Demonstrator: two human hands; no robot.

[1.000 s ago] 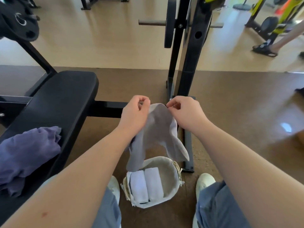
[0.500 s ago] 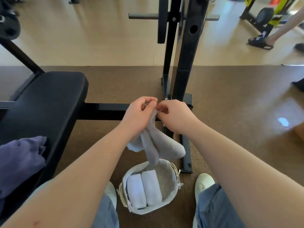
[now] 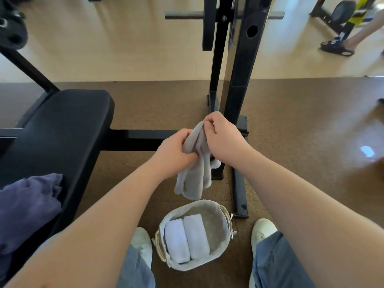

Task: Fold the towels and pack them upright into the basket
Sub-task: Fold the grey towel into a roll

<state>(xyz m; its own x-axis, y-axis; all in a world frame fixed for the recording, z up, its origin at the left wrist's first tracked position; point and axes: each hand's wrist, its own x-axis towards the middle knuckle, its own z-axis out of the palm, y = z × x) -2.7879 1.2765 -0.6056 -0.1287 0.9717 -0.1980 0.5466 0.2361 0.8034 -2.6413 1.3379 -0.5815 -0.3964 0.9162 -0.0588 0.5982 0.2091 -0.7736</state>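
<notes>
Two white rolls (image 3: 187,238) stand in your basket (image 3: 220,206). Your left hand (image 3: 174,152) and right hand (image 3: 223,140) both pinch the grey towel (image 3: 194,179), hanging above it.

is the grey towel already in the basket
No, the left hand and right hand both grip the grey towel in the air, clear of the basket, which holds only two white rolled towels.
</notes>
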